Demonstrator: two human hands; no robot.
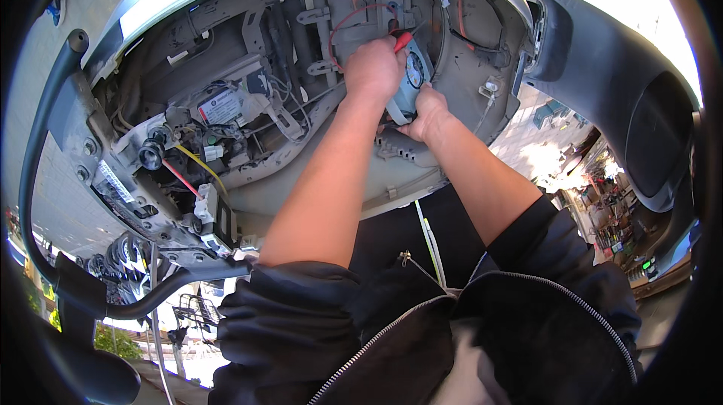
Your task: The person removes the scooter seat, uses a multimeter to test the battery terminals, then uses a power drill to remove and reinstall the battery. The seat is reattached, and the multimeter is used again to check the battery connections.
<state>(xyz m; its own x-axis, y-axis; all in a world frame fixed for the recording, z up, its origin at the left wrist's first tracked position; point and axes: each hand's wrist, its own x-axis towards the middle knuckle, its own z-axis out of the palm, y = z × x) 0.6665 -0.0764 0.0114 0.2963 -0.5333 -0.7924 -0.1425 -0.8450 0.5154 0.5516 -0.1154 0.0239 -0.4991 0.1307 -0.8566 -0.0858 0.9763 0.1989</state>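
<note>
My left hand (370,72) is closed round a red-handled tool (403,41), whose thin tip points up and to the right. I cannot make out whether it is a screwdriver or a probe. Just beneath it is a light blue-grey box with a round dark dial (413,74). My right hand (427,113) grips this box at its lower right edge, with the fingers partly hidden behind it. A thin red wire (332,35) loops left of the box, near my left wrist. Both hands are inside the opened body of a vehicle.
A labelled module (221,107) sits among wires on the left, near a yellow cable (202,166). A black bent bar (38,141) curves along the left rim. A dark grey panel (584,51) stands on the right. Tools and parts (602,213) lie farther right.
</note>
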